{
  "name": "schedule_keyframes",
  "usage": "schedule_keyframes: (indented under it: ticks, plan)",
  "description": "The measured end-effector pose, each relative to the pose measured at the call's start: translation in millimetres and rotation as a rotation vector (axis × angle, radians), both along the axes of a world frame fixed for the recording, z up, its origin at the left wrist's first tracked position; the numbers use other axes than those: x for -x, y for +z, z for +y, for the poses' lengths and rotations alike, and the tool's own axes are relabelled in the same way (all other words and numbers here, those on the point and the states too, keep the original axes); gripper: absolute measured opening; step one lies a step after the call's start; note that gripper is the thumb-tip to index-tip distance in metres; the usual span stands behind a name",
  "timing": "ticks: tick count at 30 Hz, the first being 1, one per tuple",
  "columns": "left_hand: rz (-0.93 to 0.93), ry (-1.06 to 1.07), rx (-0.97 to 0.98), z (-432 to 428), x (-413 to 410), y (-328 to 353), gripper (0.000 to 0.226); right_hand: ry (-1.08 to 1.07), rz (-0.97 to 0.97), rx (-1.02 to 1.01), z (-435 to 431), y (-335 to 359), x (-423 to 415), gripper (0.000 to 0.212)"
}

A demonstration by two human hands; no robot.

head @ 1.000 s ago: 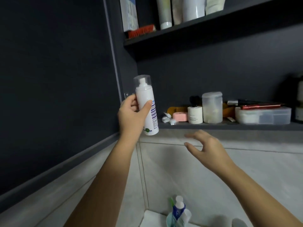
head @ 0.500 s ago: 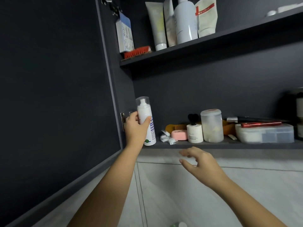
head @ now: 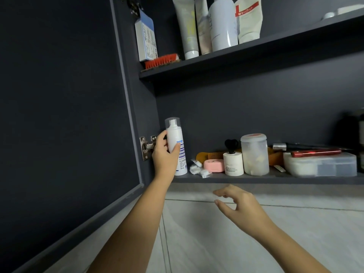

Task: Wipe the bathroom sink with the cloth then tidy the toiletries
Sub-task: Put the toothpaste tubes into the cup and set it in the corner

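My left hand (head: 164, 157) grips a white spray bottle (head: 176, 142) with a clear cap and blue print. The bottle stands upright at the far left end of the lower cabinet shelf (head: 256, 180), next to the cabinet's side wall. My right hand (head: 239, 208) hovers below the shelf's front edge with relaxed, slightly curled fingers and holds nothing. The sink and the cloth are out of view.
The lower shelf also holds small wrapped packets (head: 199, 170), a pink soap case (head: 213, 165), a white jar with a black top (head: 233, 163), a frosted canister (head: 254, 154) and a clear box (head: 321, 164). Tubes and bottles (head: 218, 24) fill the upper shelf. The open cabinet door (head: 59, 115) stands at left.
My left hand carried the spray bottle up and inward, and it now stands on the lower shelf's left end. The view tilted upward. My right hand stayed below the shelf.
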State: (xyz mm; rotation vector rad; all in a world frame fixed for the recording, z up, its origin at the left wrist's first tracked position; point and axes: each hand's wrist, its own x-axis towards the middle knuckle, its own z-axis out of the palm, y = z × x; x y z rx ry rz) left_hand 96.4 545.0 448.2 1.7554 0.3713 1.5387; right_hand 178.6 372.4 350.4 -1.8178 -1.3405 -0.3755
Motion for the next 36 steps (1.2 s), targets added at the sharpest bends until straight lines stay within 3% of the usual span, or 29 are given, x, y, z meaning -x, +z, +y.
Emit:
schedule_keyframes:
  ticks: [12,16,23,26,30,36]
  plan:
    - [0.075,0.050,-0.044,9.5,-4.3,-16.4,0.062,-0.002,0.030,0.032,-3.2,-14.9,4.6,0.024]
    - [0.031,0.021,-0.022,-13.1,17.5,-41.5,0.049,-0.009,0.066,0.042,-9.2,-31.6,10.9,0.023]
    - [0.084,0.084,-0.130,-64.5,87.7,-169.1,0.022,-0.039,0.294,0.087,-26.7,-117.9,27.4,0.019]
    - [0.227,0.072,-0.098,-77.1,111.1,-240.1,0.026,-0.066,0.462,0.123,-30.2,-165.3,37.4,0.018]
    - [0.399,0.064,0.092,-85.1,138.7,-320.1,0.026,-0.137,0.661,0.147,-30.8,-226.8,50.8,0.023]
    - [0.585,0.120,0.139,-80.2,176.8,-374.8,0.037,-0.240,0.891,0.188,-13.4,-288.7,69.9,0.042]
